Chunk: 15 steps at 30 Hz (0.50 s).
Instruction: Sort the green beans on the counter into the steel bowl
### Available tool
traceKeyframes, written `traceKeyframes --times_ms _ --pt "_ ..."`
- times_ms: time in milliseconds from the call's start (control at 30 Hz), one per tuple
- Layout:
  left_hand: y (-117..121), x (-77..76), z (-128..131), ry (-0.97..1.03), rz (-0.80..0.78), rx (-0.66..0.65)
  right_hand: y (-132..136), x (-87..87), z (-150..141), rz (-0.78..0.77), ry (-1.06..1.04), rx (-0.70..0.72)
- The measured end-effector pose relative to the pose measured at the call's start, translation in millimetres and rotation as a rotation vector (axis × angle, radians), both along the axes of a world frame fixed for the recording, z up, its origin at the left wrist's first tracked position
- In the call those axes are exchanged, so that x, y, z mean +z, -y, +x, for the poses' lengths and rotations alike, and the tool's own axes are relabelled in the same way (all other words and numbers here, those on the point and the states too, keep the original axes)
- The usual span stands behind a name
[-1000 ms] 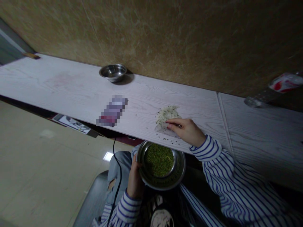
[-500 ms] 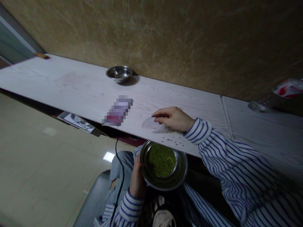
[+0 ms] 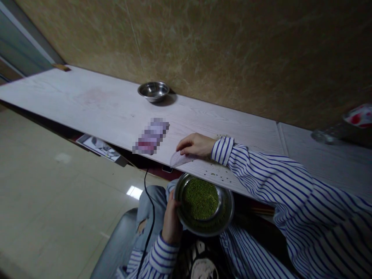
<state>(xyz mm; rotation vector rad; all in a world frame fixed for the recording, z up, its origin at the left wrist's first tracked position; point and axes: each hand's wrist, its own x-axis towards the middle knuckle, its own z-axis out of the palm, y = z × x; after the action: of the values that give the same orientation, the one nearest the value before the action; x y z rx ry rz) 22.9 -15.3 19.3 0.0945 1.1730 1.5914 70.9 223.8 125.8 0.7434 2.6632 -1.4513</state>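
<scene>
My left hand (image 3: 171, 221) grips the left rim of a steel bowl (image 3: 227, 211), held over my lap just below the table edge. Small green beans, like mung beans (image 3: 201, 199), cover its bottom. Over the white table, my right hand (image 3: 197, 145) pinches a clear, half-round protractor (image 3: 177, 159) between thumb and fingers. The protractor is tilted, its curved edge close to the table's front edge. Several loose beans (image 3: 215, 174) are scattered on the tabletop beneath and beside my right wrist.
A smaller steel bowl (image 3: 157, 99) stands near the wall. A blurred-out flat object (image 3: 152, 136) lies left of my right hand. At the far right lies a clear plastic bottle (image 3: 322, 136). A black cable (image 3: 153, 217) hangs across my leg.
My right hand has moved left and toward the table's front edge with the protractor, which is now tilted more. The left hand still holds the bowl. The view has shifted slightly.
</scene>
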Motion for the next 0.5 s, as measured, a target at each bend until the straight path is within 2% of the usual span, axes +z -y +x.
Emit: traceKeyframes --times_ms 200,500 --pt "1 0.8 2 0.0 0.003 -0.008 13 -1.0 16 0.013 -0.002 0.067" --pt "1 -4.0 5 0.003 -0.013 0.0 20 1.7 43 0.019 0.007 0.091"
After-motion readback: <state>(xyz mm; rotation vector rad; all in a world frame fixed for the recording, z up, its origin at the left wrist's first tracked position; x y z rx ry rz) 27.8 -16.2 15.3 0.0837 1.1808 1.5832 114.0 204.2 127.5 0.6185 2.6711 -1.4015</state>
